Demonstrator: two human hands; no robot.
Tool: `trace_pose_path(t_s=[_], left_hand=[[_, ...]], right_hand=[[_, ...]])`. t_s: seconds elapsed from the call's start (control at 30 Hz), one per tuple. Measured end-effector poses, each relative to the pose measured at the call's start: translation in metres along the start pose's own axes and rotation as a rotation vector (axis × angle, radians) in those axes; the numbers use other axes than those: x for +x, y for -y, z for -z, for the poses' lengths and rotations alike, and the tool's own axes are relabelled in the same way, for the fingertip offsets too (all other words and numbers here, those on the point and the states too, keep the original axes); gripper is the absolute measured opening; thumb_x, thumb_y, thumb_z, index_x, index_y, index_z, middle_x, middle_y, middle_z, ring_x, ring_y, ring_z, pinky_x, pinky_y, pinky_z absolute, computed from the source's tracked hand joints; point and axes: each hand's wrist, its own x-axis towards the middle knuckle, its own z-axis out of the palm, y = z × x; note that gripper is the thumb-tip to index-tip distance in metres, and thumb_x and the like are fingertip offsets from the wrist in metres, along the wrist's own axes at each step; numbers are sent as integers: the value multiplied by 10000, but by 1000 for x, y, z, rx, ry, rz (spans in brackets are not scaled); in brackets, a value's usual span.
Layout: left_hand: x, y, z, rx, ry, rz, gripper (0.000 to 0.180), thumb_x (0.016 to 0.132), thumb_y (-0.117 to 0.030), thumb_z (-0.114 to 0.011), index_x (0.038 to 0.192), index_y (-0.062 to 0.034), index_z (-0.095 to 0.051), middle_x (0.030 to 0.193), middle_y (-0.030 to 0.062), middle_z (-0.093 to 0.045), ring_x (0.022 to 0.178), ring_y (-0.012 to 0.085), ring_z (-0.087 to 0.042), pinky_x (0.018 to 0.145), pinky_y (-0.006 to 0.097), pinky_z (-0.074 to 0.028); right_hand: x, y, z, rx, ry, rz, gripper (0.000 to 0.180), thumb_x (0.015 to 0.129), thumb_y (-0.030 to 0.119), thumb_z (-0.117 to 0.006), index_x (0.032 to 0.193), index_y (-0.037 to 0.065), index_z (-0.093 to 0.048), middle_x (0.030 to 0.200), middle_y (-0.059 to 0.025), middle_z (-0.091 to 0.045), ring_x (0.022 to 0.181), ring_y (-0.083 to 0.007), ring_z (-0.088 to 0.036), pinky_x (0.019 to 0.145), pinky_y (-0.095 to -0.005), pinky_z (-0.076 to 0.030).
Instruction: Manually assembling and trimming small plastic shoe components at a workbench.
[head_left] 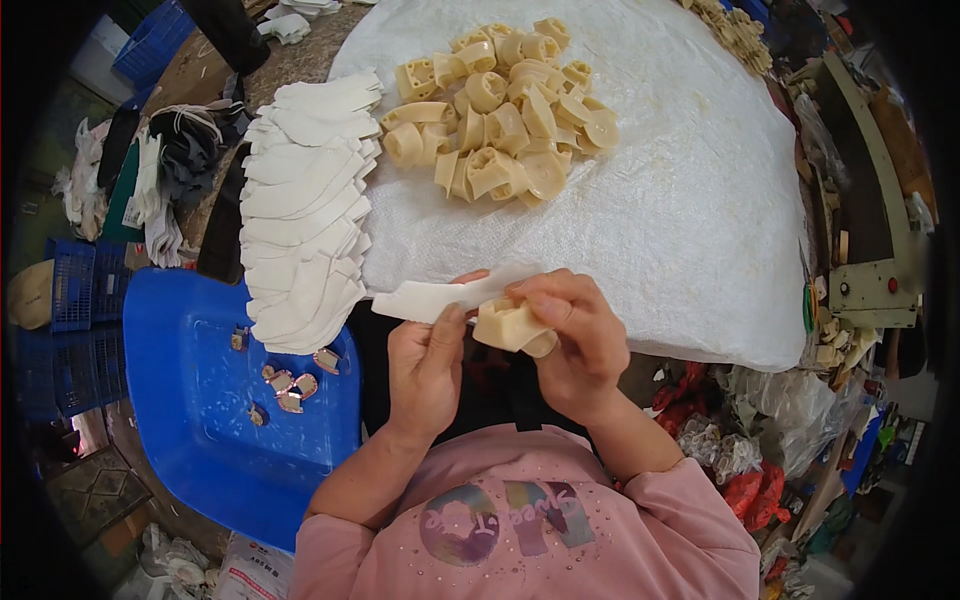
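- Now pinching the white strip (425, 298) with the left hand (423, 370), long axis left to right, tilting slightly up toward the right hand (580, 335).
- Over on the right, grasping the beige moulded piece (506, 326) with that right hand, just right of the left hand.
- Held body-side of the strip's right half; touching it or just apart, impossible to tell!

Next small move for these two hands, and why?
Probably lay the white strip against the beige piece and press it on. The left hand pinches the strip, the right hand holds the beige piece close beside it, and the piece's visible near face is bare. Whether they already touch behind the fingers, I can't tell.
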Motion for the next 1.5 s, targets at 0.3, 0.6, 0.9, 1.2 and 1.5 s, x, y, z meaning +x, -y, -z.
trace_pose_path(t_s=[0.3, 0.6, 0.9, 1.2, 1.5], left_hand=[[-10, -4, 9, -16, 137, 22, 388, 974, -161, -345, 1228, 120, -425, 1213, 182, -507, 1117, 209, -511, 949, 335, -410], [-14, -4, 6, 218, 158, -104, 394, 975, -155, -329, 1234, 128, -420, 1239, 201, -491, 1130, 231, -500, 981, 343, -374], [-4, -15, 10, 608, 216, -332, 388, 965, -185, -342, 1189, 99, -483, 1064, 155, -577, 898, 156, -516, 786, 266, -403], [-8, -22, 13, 830, -13, -386, 194, 915, -86, -487, 939, 52, -622, 743, 32, -576, 598, 55, -416, 516, 213, -322], [-3, -11, 14, 1098, 113, -718, 177, 807, 67, -550, 973, 106, -596, 847, 202, -618, 739, 327, -599, 661, 344, -485]], right_hand=[[0, -11, -10, -51, -20, 273, 435, 660, -98, -654, 1053, 56, -550, 988, -136, -595, 811, -278, -572, 667, -352, -473], [-1, -10, -8, -116, 3, 264, 435, 648, -83, -643, 1047, 50, -533, 976, -122, -590, 795, -275, -562, 668, -360, -438], [-1, -17, -8, -341, -16, 289, 440, 607, -22, -647, 1013, 104, -537, 895, -42, -617, 739, -206, -463, 707, -371, -278], [16, 18, 3, -661, 373, 143, 198, 574, 79, -624, 745, 139, -545, 773, -14, -492, 751, -205, -456, 705, -431, -230], [11, 9, 0, -611, 450, 118, 224, 559, 18, -619, 722, 107, -494, 733, -45, -404, 749, -228, -425, 691, -409, -230]])
